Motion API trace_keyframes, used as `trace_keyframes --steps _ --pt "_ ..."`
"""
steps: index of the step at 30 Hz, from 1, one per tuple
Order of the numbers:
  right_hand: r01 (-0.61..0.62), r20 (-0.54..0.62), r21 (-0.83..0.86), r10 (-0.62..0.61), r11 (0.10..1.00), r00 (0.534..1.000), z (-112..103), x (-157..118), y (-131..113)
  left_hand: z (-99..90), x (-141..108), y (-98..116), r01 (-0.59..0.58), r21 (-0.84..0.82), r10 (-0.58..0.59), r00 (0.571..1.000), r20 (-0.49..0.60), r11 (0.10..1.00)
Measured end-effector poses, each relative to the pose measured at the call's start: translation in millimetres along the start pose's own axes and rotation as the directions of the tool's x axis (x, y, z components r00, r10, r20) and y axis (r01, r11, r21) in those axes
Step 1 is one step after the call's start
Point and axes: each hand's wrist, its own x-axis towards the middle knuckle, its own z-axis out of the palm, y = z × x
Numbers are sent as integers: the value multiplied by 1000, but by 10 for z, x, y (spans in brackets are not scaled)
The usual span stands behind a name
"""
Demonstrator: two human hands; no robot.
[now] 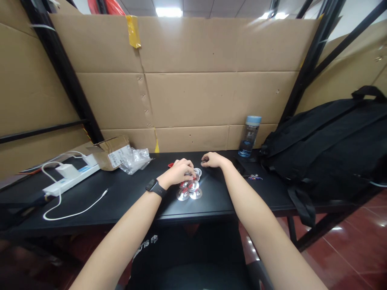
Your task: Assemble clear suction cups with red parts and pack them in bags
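Observation:
Several shiny silver discs (193,186) with red parts lie in an overlapping pile on the black table (211,205). Over the pile's upper left is my left hand (180,172), its fingers curled down onto the discs; what they grip, if anything, is hidden. A small red piece (171,165) shows just left of that hand. My right hand (213,160) rests to the right of and a little behind the pile, fingers bent together around a small dark item too small to make out. A dark watch (155,187) is on my left wrist.
At the left are a power strip (72,180) with white cables, an open cardboard box (110,153) and clear plastic wrap (135,160). To the right stand a water bottle (249,137) and a black backpack (329,149), with a small colourful item (255,177) nearby. Cardboard panels (193,96) rise behind.

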Motion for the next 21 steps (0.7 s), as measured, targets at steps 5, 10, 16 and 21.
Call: trace_keyframes --steps 5,10,16,21 --pt "3 -11 11 -3 1000 1000 -5 -7 -19 38 19 36 13 0 -13 1000 4 1000" --pt "144 -194 48 -133 988 972 -16 5 -88 47 23 27 74 -8 -75 995 -68 997" --pt "426 -281 232 -359 874 890 -48 -67 -356 25 16 -130 220 -91 -238 914 -329 971" --pt "560 -246 410 -505 720 828 60 -151 -703 70 39 -326 225 -360 -387 786 -482 905"
